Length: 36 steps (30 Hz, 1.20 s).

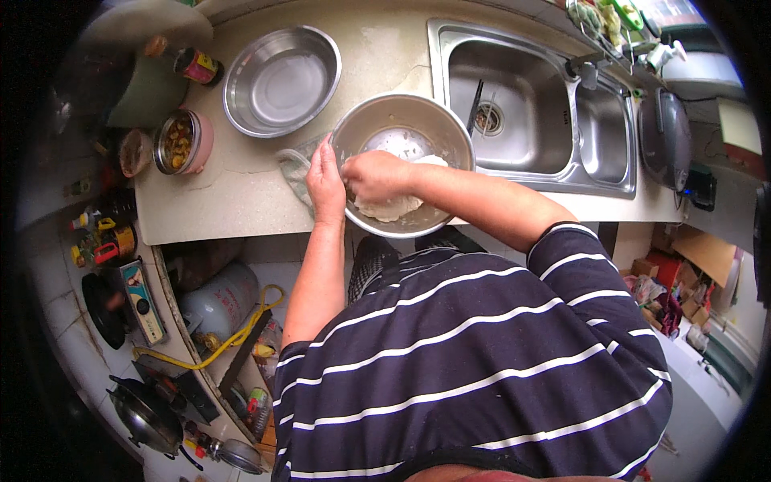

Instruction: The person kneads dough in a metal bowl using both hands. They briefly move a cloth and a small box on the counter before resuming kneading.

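A deep metal basin [454, 143] stands at the counter's front edge, tilted slightly toward me. Pale dough [392, 210] lies in its near part, with bits of residue stuck on the inner wall. My left hand [325, 183] grips the basin's left rim, fingers outside and upright along the wall. Inside the basin, my right hand [379, 175] is curled into a fist on the dough; its fingertips are hidden and slightly blurred. Part of a grey cloth [299, 172] shows under the basin's left side, next to my left hand.
A wide, shallow metal bowl [281, 80] sits at the back left. Further left are a pink container of food [199, 143] and a dark-labelled jar [198, 66]. To the right is a double sink [438, 48] with a dark utensil [475, 104]. A yellow hose [210, 357] runs below.
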Motion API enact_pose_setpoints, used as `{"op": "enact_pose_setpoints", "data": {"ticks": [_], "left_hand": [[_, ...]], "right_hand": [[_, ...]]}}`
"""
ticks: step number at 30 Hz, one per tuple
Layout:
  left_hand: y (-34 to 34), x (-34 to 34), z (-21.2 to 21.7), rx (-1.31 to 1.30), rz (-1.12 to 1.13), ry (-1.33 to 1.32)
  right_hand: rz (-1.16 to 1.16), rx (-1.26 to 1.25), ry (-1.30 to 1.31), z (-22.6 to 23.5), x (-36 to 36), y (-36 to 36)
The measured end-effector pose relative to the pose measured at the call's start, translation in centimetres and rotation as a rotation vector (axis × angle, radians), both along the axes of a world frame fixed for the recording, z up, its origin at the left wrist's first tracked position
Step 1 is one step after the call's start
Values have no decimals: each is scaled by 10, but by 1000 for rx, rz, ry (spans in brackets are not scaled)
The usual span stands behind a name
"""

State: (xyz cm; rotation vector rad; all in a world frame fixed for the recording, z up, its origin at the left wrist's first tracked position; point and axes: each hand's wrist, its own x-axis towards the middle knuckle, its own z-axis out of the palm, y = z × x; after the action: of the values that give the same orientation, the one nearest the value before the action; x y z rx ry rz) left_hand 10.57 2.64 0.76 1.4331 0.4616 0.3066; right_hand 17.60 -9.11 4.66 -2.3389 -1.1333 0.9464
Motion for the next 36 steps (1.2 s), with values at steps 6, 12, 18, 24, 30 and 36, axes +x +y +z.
{"op": "enact_pose_setpoints", "data": {"ticks": [6, 12, 18, 24, 30, 36], "left_hand": [[0, -1, -4, 101, 16, -21], [0, 2, -2, 109, -16, -55], [0, 0, -7, 60, -9, 10], [-2, 0, -11, 47, 5, -82], [-11, -2, -8, 99, 120, -40], [-43, -41, 9, -259, 243, 29]], "right_hand": [[-486, 267, 63, 2, 17, 1], [-479, 188, -110, -17, 12, 3], [-84, 51, -29, 8, 12, 5], [-380, -437, -312, 27, 42, -44], [-533, -386, -280, 4, 40, -71], [-173, -106, -30, 3, 23, 4]]}}
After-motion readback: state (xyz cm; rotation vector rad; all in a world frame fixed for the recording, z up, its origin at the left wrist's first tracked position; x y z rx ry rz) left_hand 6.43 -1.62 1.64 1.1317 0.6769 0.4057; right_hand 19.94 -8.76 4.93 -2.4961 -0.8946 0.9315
